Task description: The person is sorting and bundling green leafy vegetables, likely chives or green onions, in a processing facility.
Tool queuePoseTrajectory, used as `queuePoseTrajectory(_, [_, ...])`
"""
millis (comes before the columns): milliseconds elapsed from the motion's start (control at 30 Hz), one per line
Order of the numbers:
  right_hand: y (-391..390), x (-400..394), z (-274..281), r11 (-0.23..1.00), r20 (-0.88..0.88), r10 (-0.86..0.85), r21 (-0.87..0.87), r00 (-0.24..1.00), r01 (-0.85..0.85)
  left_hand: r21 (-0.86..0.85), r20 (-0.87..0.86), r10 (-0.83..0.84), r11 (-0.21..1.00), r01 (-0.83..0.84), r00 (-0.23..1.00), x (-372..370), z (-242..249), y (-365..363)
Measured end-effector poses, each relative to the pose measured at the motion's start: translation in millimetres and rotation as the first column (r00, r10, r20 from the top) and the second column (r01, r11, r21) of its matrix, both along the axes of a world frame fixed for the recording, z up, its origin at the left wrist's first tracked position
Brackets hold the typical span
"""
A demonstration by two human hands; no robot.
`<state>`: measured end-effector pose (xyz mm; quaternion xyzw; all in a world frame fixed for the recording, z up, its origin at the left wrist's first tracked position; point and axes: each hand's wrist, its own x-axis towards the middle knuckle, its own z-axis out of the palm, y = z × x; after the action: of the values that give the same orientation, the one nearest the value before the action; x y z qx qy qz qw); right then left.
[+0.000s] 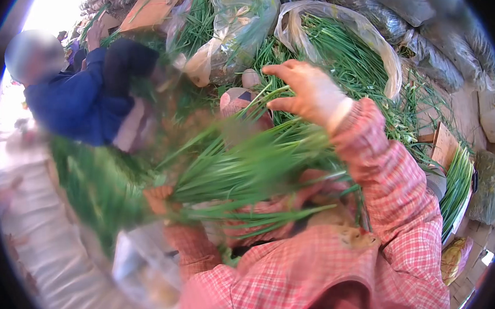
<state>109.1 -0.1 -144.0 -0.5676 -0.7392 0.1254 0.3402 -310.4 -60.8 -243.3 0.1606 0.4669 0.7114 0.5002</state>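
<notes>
My left hand (159,199) is closed round one end of a bunch of chives (248,168), long thin green leaves blurred by motion. The bunch fans out to the right across my lap, in front of my pink checked clothes. Above it, my right hand (306,92) is raised with thumb and fingers apart, and it seems to wear a light glove. A few thin stalks pass behind its fingertips, and nothing shows in its grip. Beyond it lies a heap of chives (342,46) in an open clear plastic bag (391,71).
A person in a blue jacket (68,102) sits at the upper left. Green leaves (92,185) are piled along my left side, next to pale sheeting (44,232). Filled plastic bags (447,57) line the upper right. More chives (456,183) lie at my right elbow.
</notes>
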Motion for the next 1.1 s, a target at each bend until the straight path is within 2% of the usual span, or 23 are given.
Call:
queuePoseTrajectory(100, [15.5,-9.3,-12.5,0.933,-0.188,0.238,-0.228,0.953,-0.278,0.008,-0.060,-0.039,0.999,0.040,0.997,7.7,12.2,0.9])
queuePoseTrajectory(133, [15.2,-8.1,-13.7,0.944,-0.179,0.242,-0.184,0.954,-0.274,0.013,-0.071,-0.059,0.998,0.060,0.996,10.9,16.7,1.8])
queuePoseTrajectory(200, [8.7,5.9,-16.4,0.959,-0.157,0.247,-0.100,0.956,-0.264,-0.020,0.005,0.023,1.000,-0.023,1.000,22.4,25.6,6.6])
queuePoseTrajectory(233, [1.8,16.8,-10.8,0.973,-0.142,0.221,-0.037,0.965,-0.229,-0.041,0.046,0.064,0.997,-0.063,0.997,26.5,26.4,8.6])
queuePoseTrajectory(267, [-6.9,31.8,-8.6,0.991,-0.231,0.097,-0.068,0.968,-0.116,-0.012,0.076,0.048,0.999,-0.048,0.996,25.9,22.9,10.1])
queuePoseTrajectory(300, [-16.4,53.1,0.9,0.999,-0.237,-0.007,-0.045,0.971,-0.004,0.018,0.108,0.033,0.999,-0.035,0.994,22.7,18.5,11.6])
queuePoseTrajectory(333, [-21.8,82.2,-2.7,0.983,-0.233,-0.174,-0.100,0.957,0.154,0.050,0.139,0.017,0.998,-0.024,0.990,19.6,14.3,12.7])
queuePoseTrajectory(367, [-29.7,126.5,-12.8,0.936,-0.003,-0.292,-0.204,0.956,0.286,0.047,0.149,0.003,0.999,-0.010,0.989,17.3,10.8,13.5])
queuePoseTrajectory(400, [-36.6,159.9,-20.4,0.861,0.235,-0.375,-0.270,0.897,0.431,0.046,0.158,-0.012,0.999,0.005,0.987,15.0,7.9,13.8])
queuePoseTrajectory(433, [-45.1,167.8,-17.9,0.834,0.426,-0.351,-0.263,0.834,0.485,0.045,0.167,-0.030,0.999,0.023,0.986,14.9,6.1,13.7])
queuePoseTrajectory(500, [-68.9,176.0,-10.7,0.777,0.748,-0.258,-0.215,0.611,0.592,0.024,0.131,-0.011,1.000,0.008,0.991,19.1,2.4,14.1])
queuePoseTrajectory(567, [-65.2,146.1,12.3,0.910,0.421,-0.259,-0.195,0.869,0.366,-0.004,0.079,-0.006,1.000,0.006,0.997,20.4,-3.0,13.0])
queuePoseTrajectory(600, [-57.8,129.5,23.9,0.941,0.274,-0.174,-0.236,0.946,0.241,-0.020,0.042,-0.017,1.000,0.018,0.999,17.2,-7.3,13.9])
queuePoseTrajectory(633, [-50.1,115.2,29.8,0.957,0.161,-0.070,-0.267,0.985,0.112,-0.034,0.005,-0.030,0.999,0.030,1.000,15.2,-9.6,15.0])
queuePoseTrajectory(700, [-29.8,93.3,28.4,0.875,-0.163,0.055,-0.467,0.985,-0.126,-0.096,-0.028,0.013,0.995,-0.016,1.000,19.3,-9.7,17.4])
queuePoseTrajectory(733, [-19.5,86.8,22.4,0.826,-0.144,0.086,-0.543,0.986,-0.151,-0.125,-0.041,0.036,0.991,-0.041,0.998,21.3,-11.1,18.6])
queuePoseTrajectory(800, [-3.1,76.3,6.5,0.704,-0.112,0.158,-0.684,0.981,-0.192,-0.064,-0.106,-0.101,0.993,0.094,0.989,-4.4,-36.3,13.9])
queuePoseTrajectory(900, [-1.5,58.9,3.8,0.874,0.263,0.109,-0.485,0.959,0.034,-0.015,-0.180,-0.202,0.979,0.203,0.963,-24.9,-53.8,8.5])
queuePoseTrajectory(967, [-16.5,45.5,26.8,0.988,0.420,-0.101,-0.067,0.902,0.142,-0.019,-0.186,-0.198,0.980,0.198,0.962,-10.9,-41.1,8.5])
queuePoseTrajectory(1000, [-26.0,38.6,34.8,0.974,0.455,-0.220,0.155,0.863,0.166,-0.024,-0.184,-0.204,0.979,0.203,0.961,-2.8,-34.2,7.5])
queuePoseTrajectory(1100, [-46.8,30.8,34.0,0.973,0.622,-0.225,0.176,0.750,0.146,-0.021,-0.172,-0.241,0.970,0.241,0.955,15.6,-22.2,8.7])
